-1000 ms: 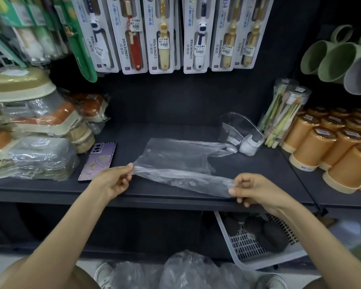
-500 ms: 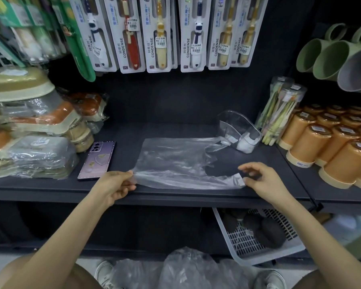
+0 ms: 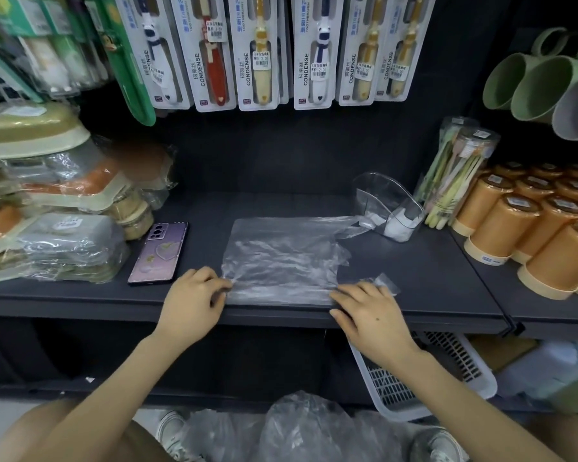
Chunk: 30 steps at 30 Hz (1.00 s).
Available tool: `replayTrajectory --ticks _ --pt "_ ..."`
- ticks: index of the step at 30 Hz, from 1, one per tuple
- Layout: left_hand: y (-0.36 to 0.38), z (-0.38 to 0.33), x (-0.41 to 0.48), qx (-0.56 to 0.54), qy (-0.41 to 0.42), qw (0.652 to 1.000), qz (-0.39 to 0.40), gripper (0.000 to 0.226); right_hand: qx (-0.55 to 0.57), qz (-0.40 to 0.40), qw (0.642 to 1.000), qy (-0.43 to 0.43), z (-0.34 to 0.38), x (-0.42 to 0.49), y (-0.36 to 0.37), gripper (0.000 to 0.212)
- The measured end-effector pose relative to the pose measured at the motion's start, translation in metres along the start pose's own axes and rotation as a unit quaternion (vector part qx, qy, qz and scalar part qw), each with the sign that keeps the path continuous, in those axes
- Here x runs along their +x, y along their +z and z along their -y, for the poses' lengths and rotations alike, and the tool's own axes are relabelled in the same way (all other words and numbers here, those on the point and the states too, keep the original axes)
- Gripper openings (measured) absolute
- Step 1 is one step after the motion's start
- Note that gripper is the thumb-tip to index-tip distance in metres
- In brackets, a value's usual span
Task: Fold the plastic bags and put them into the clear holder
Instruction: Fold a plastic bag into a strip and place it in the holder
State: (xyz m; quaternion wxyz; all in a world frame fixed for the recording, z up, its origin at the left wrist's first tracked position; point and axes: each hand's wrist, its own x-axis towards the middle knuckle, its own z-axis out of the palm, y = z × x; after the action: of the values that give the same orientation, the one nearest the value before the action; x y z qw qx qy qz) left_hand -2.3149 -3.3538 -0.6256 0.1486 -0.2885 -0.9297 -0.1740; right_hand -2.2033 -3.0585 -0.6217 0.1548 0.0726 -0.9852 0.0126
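A thin, clear, crinkled plastic bag [image 3: 281, 258] lies spread flat on the dark grey shelf [image 3: 424, 281], its near edge at the shelf's front lip and one handle strip reaching far right to the clear plastic holder [image 3: 377, 195]. The left hand [image 3: 194, 295] sits at the bag's near left corner, fingers bent with their tips on the film; whether they pinch it cannot be told. The right hand [image 3: 367, 308] lies nearly flat, fingers stretched out and pressing the near right edge. A purple smartphone [image 3: 159, 253] rests left of the bag. A heap of loose clear plastic bags [image 3: 297, 428] lies on the floor below.
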Motion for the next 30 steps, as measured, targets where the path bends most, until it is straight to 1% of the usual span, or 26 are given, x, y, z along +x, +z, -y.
replayTrajectory --ticks 2,4,5,7,9,10,11,12,14,15,16,17,19,20,22,23,25,26,27,28,29,30 --pt "-0.001 0.003 -0.003 -0.016 -0.018 1.0 -0.002 0.025 0.001 0.002 1.0 0.022 -0.01 -0.008 -0.004 0.041" --pt "-0.003 0.005 -0.001 -0.023 -0.039 0.999 -0.002 0.025 0.005 -0.011 1.0 0.024 -0.015 -0.011 -0.006 0.042" --pt "-0.005 0.004 0.001 -0.029 -0.053 0.998 -0.005 0.027 0.01 -0.028 0.999 0.024 -0.014 -0.01 -0.007 0.042" --pt "-0.009 -0.003 0.007 -0.047 -0.072 0.996 -0.037 0.027 0.031 -0.079 0.996 0.026 -0.009 -0.003 -0.009 0.04" --pt "-0.011 -0.015 0.019 -0.061 -0.063 0.994 -0.064 0.027 0.066 -0.118 0.991 0.023 0.005 0.011 -0.008 0.039" --pt "-0.009 -0.022 0.026 -0.058 -0.047 0.995 -0.062 0.03 0.083 -0.115 0.99 0.026 0.016 0.021 -0.006 0.04" --pt "-0.005 -0.027 0.034 -0.047 -0.028 0.997 -0.047 0.035 0.092 -0.103 0.99 0.032 0.026 0.032 -0.003 0.043" --pt "0.0 -0.032 0.042 -0.037 -0.016 0.999 -0.017 0.045 0.095 -0.078 0.992 0.037 0.037 0.044 0.0 0.048" --pt "0.011 -0.038 0.054 -0.004 -0.013 0.997 0.075 0.072 0.092 -0.011 0.995 0.035 0.058 0.068 0.006 0.06" --pt "0.018 -0.038 0.056 0.012 -0.025 0.992 0.125 0.083 0.086 0.03 0.995 0.029 0.064 0.077 0.009 0.067" --pt "0.025 -0.035 0.055 0.029 -0.043 0.985 0.167 0.087 0.071 0.076 0.994 0.025 0.065 0.081 0.013 0.073" --pt "0.03 -0.031 0.054 0.044 -0.058 0.978 0.195 0.084 0.055 0.119 0.991 0.024 0.062 0.082 0.018 0.079" --pt "0.033 -0.027 0.05 0.061 -0.075 0.971 0.219 0.068 0.048 0.173 0.983 0.043 0.044 0.071 0.023 0.098" --pt "0.035 -0.025 0.049 0.066 -0.076 0.97 0.221 0.067 0.05 0.181 0.981 0.057 0.031 0.063 0.024 0.106" --pt "0.035 -0.022 0.049 0.069 -0.073 0.969 0.227 0.08 0.038 0.188 0.978 0.078 0.009 0.051 0.019 0.119" --pt "0.034 -0.021 0.049 0.053 -0.074 0.969 0.231 0.085 0.033 0.186 0.979 0.082 0.001 0.048 0.014 0.123" --pt "0.029 -0.02 0.051 -0.038 -0.095 0.971 0.215 0.073 0.036 0.153 0.984 0.083 -0.006 0.056 0.003 0.121" --pt "0.024 -0.019 0.054 -0.094 -0.111 0.972 0.182 0.069 0.044 0.126 0.988 0.08 -0.004 0.066 -0.002 0.116" --pt "0.019 -0.016 0.059 -0.131 -0.12 0.975 0.137 0.07 0.053 0.101 0.99 0.077 0.001 0.08 -0.004 0.108" --pt "0.015 -0.013 0.067 -0.133 -0.12 0.979 0.094 0.073 0.059 0.085 0.992 0.072 0.008 0.097 -0.004 0.096" --pt "0.013 -0.01 0.078 -0.109 -0.113 0.985 0.069 0.078 0.059 0.076 0.993 0.067 0.015 0.116 -0.001 0.082" --pt "0.015 -0.006 0.091 -0.078 -0.101 0.99 0.062 0.085 0.054 0.078 0.993 0.065 0.022 0.136 0.007 0.07"
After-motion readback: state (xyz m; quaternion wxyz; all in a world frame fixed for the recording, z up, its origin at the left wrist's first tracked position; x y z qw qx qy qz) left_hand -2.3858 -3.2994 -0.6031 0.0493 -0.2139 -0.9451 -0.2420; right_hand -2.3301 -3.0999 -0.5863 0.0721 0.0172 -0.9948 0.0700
